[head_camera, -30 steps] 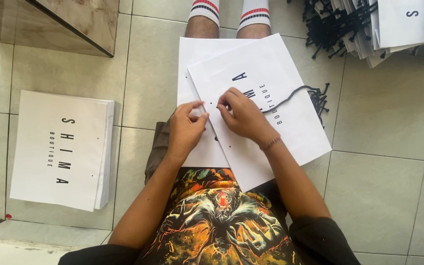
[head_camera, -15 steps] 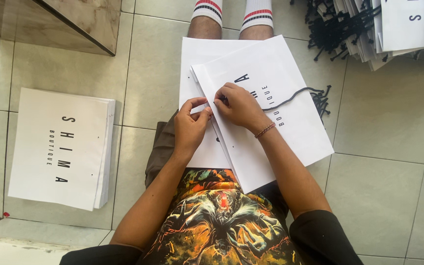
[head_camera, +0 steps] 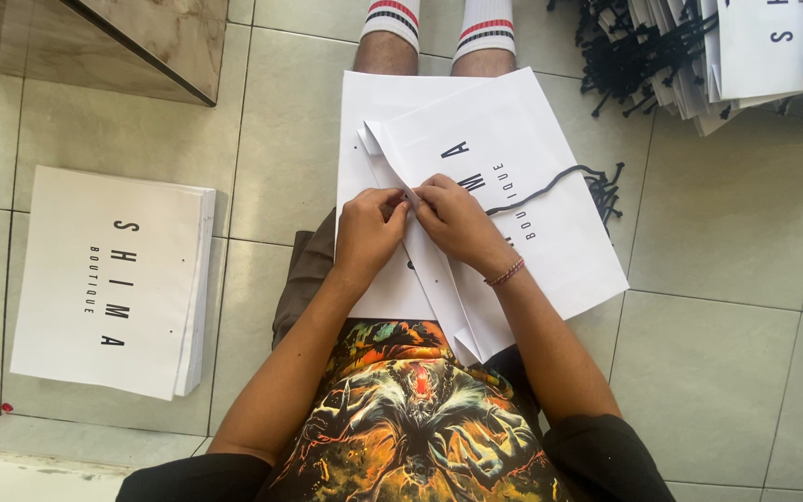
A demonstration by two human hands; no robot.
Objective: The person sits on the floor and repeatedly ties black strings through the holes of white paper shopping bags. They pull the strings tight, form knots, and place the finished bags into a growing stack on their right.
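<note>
A flat white paper bag (head_camera: 532, 177) with black lettering lies tilted on my lap, on top of another white sheet (head_camera: 374, 121). My left hand (head_camera: 369, 231) and my right hand (head_camera: 453, 218) meet at the bag's left edge, fingers pinched on the paper near its top corner. A black cord (head_camera: 550, 186) runs from under my right hand across the bag to the right. Whether either hand also pinches the cord end is hidden by the fingers. A red thread bracelet sits on my right wrist.
A stack of flat white bags (head_camera: 109, 279) lies on the tiled floor at left. More finished bags with black cords (head_camera: 745, 56) are piled at top right, and loose black cords (head_camera: 606, 191) lie beside my bag. A glass-topped table edge (head_camera: 141, 46) is at top left.
The bag has slid slightly up and right on my lap. Both hands have come closer together at its left edge, and the cord has stretched out more to the right.
</note>
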